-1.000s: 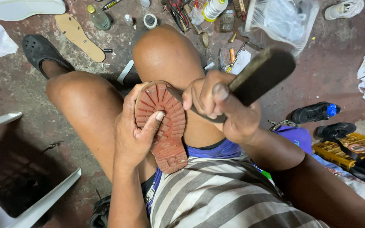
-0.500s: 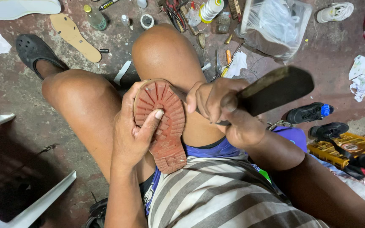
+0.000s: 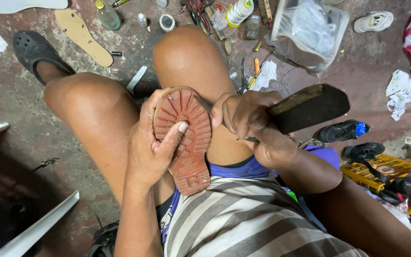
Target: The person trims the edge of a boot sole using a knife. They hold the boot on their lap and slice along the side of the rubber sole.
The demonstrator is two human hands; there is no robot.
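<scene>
A shoe with a red-brown lugged sole (image 3: 186,138) lies sole-up across my lap, between my bare thighs. My left hand (image 3: 151,147) grips its left edge, the thumb pressed flat on the tread. My right hand (image 3: 250,123) is closed around a dark, flat, blocky tool (image 3: 310,107) that sticks out to the right. The knuckles of that hand touch the sole's right edge. The working end of the tool is hidden behind my fingers.
On the stained concrete floor ahead lie a tan insole (image 3: 83,35), a black clog (image 3: 36,52) on my foot, bottles, a tape roll (image 3: 167,22), scattered hand tools and a clear plastic bag (image 3: 310,31). Black shoes (image 3: 343,131) and a yellow crate (image 3: 386,173) sit at right; a white chair (image 3: 29,228) at left.
The dark tool has swung down from a steep tilt to nearly level, pointing right. My left hand and the sole stay in the same place on my lap.
</scene>
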